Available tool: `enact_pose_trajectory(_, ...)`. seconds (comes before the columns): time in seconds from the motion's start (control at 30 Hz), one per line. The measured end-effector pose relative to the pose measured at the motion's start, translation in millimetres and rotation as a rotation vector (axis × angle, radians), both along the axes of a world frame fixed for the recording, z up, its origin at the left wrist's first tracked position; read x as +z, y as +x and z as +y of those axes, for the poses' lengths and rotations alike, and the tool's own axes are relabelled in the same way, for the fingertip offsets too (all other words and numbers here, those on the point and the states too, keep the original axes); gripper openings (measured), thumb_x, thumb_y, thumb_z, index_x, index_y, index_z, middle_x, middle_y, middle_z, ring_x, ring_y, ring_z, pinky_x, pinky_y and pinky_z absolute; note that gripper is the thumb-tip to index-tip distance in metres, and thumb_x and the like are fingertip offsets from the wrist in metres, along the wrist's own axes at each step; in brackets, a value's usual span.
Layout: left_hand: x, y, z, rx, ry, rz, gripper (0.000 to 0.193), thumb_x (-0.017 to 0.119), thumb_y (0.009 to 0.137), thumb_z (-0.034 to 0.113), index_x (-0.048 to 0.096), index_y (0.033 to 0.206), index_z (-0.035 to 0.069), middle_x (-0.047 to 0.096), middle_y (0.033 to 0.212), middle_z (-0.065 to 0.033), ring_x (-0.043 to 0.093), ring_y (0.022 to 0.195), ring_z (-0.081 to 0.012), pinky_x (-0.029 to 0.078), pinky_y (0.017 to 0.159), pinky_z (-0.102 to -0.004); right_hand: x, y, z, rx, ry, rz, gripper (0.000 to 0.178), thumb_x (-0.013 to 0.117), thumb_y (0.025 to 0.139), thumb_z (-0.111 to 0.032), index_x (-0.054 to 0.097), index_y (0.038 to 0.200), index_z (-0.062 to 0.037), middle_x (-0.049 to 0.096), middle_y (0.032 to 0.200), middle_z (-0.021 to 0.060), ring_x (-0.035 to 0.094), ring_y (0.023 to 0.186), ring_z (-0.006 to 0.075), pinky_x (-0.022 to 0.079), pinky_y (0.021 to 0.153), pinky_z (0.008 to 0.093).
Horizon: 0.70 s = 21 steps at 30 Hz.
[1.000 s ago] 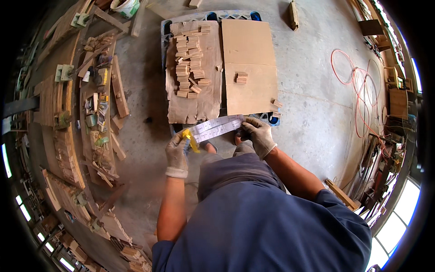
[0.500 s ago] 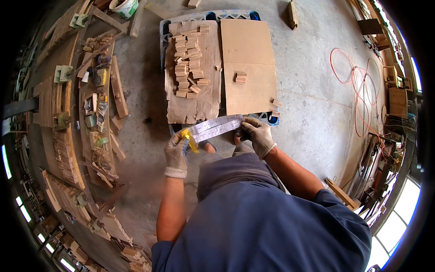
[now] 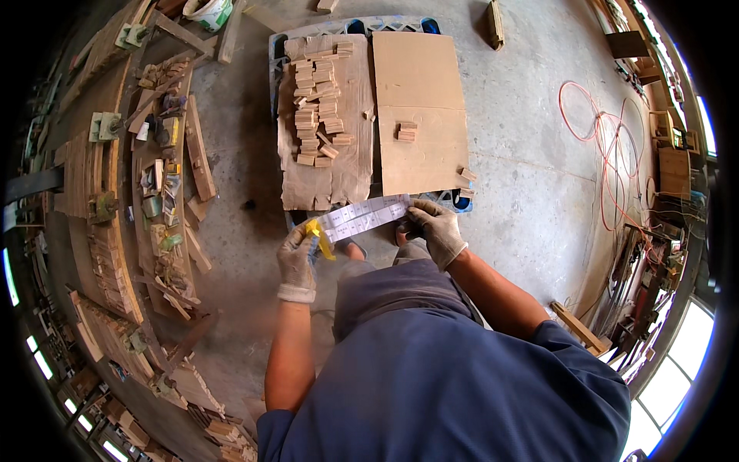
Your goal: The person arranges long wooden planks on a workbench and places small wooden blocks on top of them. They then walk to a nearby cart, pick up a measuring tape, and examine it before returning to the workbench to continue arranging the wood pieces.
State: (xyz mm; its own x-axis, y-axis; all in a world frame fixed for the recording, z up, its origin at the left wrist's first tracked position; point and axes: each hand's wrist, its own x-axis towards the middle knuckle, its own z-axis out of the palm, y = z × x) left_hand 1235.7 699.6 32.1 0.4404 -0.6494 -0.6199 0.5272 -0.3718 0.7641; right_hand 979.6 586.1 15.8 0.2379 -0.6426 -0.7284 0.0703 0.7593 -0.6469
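Evidently, a white paper strip (image 3: 366,217) was held in the air by both gloved hands, just in front of the near edge of a blue pallet (image 3: 385,25). Its left end was pinched by the left hand (image 3: 295,258), and its right end was clamped between the thumb and fingers of the right hand (image 3: 439,235). Around the pallet, room for moving was given by the concrete floor (image 3: 516,177), which was seen along its left and right edges. On the right side, this floor was reached by loops of red hose (image 3: 599,127), well apart from the right hand.

The strip was printed with dark marks in two rows of small cells, and it was tilted, with the right end higher. By its left end, a yellow ribbon (image 3: 325,242) was hung down.

The pallet was covered by two cardboard sheets. Many wooden blocks (image 3: 305,119) were laid on the left sheet (image 3: 308,189), mostly toward its far edge. A small block stack (image 3: 407,132) was placed on the right sheet (image 3: 419,69), and loose wood pieces (image 3: 467,179) were found by its near right corner.
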Motion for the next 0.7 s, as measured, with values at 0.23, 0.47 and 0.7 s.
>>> enact_pose_trajectory(0.23,-1.8,-0.1,-0.8,0.014,0.003,0.006,0.022,0.058,0.095,-0.002,0.067,0.115,-0.005,0.071,0.103,-0.0101,0.070,0.084,-0.0161,0.059,0.074,-0.0296,6.8,1.9,-2.0,0.001,0.018,0.035,0.023,0.062,0.099,-0.010,0.067,0.117,0.0036,0.073,0.093,0.0102,0.072,0.074,0.0172,0.059,0.064,0.0305)
enact_pose_trajectory(0.47,-1.3,0.7,-2.0,0.006,0.005,0.017,0.022,0.059,0.095,-0.002,0.066,0.116,-0.005,0.071,0.105,-0.0105,0.070,0.085,-0.0163,0.060,0.076,-0.0297,3.4,0.7,-1.6,-0.013,0.015,0.024,0.023,0.062,0.099,-0.010,0.067,0.117,0.0035,0.073,0.093,0.0100,0.071,0.074,0.0173,0.059,0.063,0.0303)
enact_pose_trajectory(0.7,-6.2,1.4,-0.7,0.011,-0.001,0.020,0.023,0.059,0.095,-0.001,0.066,0.116,-0.005,0.070,0.106,-0.0104,0.069,0.087,-0.0163,0.059,0.076,-0.0295,5.3,1.1,-3.1,-0.003,0.007,0.032,0.022,0.062,0.098,-0.009,0.067,0.116,0.0030,0.073,0.092,0.0097,0.071,0.073,0.0171,0.059,0.062,0.0295)
